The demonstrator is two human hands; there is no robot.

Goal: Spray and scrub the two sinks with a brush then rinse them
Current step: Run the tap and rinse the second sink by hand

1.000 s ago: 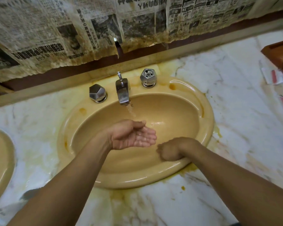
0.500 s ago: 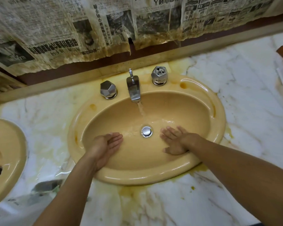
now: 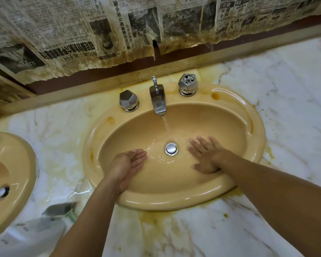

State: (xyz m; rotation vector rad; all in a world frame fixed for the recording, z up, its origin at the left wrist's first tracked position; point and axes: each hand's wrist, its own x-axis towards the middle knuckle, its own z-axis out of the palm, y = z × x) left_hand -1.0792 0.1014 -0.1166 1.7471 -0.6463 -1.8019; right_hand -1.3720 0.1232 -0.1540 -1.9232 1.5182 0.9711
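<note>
- I'm watching the tap [image 3: 158,101] running at 12 o'clock of the drain [image 3: 171,148], with water spreading round the drain.
- The left hand [image 3: 127,164] is lying loosely cupped at 8 o'clock of the drain, fingers together, grasping nothing.
- The right hand [image 3: 206,154] is pressing flat on the bowl at 3 o'clock, fingers spread and released.
- I'm reading this as the rinse of this sink [image 3: 256,127]: no foam is showing, and bare palms are doing the wiping.
- No brush is showing anywhere.
- Yellow stains [image 3: 110,119] are showing on the rim at 10 and 1 o'clock, so I'm judging it not quite clean.
- The second sink [image 3: 17,182] is sitting at 9 o'clock with no water running; I can't tell whether it's done.
- A blurred bottle [image 3: 35,230] is lying at 7 o'clock on the counter [image 3: 267,229], likely the spray.
</note>
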